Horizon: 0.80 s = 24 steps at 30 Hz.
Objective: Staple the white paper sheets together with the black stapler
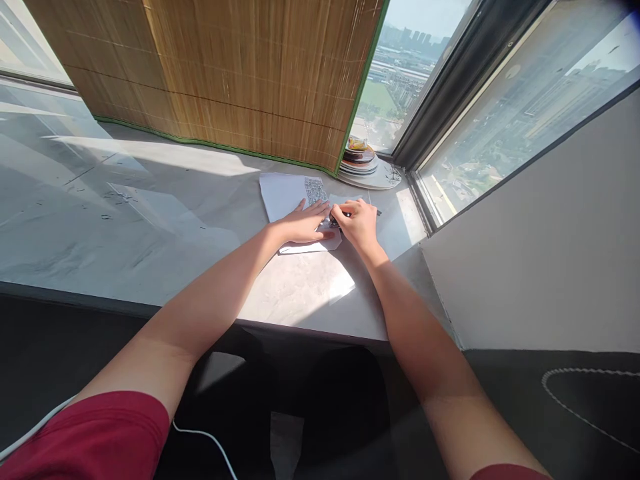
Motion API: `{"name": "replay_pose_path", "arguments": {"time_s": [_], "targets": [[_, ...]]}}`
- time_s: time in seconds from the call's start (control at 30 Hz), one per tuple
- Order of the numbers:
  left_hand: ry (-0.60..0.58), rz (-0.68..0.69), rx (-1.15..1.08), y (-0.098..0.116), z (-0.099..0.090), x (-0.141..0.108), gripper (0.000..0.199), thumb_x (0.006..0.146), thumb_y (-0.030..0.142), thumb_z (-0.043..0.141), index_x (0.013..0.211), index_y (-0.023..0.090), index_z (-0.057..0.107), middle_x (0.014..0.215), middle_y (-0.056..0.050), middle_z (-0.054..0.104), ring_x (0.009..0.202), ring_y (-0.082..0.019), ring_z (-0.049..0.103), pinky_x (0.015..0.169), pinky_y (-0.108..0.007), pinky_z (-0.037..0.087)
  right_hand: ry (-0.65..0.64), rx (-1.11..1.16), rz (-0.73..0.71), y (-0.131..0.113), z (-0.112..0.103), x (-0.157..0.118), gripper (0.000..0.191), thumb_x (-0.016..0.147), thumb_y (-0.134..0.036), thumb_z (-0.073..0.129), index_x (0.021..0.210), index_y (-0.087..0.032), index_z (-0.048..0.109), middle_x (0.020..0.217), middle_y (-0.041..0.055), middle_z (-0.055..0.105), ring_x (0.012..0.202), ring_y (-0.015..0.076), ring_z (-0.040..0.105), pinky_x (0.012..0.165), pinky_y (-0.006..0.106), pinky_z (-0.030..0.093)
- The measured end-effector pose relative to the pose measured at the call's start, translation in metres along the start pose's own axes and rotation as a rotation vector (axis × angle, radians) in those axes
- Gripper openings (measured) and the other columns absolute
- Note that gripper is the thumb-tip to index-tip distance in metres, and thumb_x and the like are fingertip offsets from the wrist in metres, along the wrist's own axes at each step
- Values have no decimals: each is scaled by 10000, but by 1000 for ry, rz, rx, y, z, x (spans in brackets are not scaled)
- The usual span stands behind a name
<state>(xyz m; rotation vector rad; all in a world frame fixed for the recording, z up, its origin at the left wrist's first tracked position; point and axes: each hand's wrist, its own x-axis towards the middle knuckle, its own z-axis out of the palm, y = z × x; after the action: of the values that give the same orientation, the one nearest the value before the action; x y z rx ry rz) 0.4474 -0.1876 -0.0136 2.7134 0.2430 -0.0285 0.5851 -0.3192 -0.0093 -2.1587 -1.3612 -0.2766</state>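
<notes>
My left hand (306,223) lies flat with fingers spread over white paper sheets (283,193), pressing them on the sill. Dense dark writing or print covers the part of the paper just beyond its fingertips. My right hand (357,220) is closed round a small dark tool (340,217) at the right edge of the paper. One thin dark end pokes out past the right side of that hand. Its kind cannot be made out, as the fingers cover most of it. The two hands almost meet at the fingertips.
A stack of plates (359,163) stands in the window corner beyond my right hand. A bamboo blind (225,80) hangs down to the back of the marble-look sill (165,220). Small dark bits (125,195) lie scattered on the left. A white wall (530,247) bounds the right side.
</notes>
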Motion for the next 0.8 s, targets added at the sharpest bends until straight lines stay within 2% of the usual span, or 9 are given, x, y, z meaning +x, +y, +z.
{"name": "replay_pose_path", "arguments": {"time_s": [0.3,0.8], "targets": [[-6,-2,-33,-1,0,-1,975,1014,705,437,1803,326,8,1882,-34,102,1743,-339,-10,1396,-621,-61,-19,-17,-4,-1,-2,-1,458,1011,-316,488,574,-231,382,631,31,516,799,223,511,843,378,340],[-14,-11,-22,3,-3,-3,946,1018,674,448,1802,324,51,1880,-41,108,1743,-333,14,1397,-634,-29,-58,-29,-13,2,-2,2,463,1045,-366,491,605,-224,478,675,36,545,871,248,538,926,420,333]]}}
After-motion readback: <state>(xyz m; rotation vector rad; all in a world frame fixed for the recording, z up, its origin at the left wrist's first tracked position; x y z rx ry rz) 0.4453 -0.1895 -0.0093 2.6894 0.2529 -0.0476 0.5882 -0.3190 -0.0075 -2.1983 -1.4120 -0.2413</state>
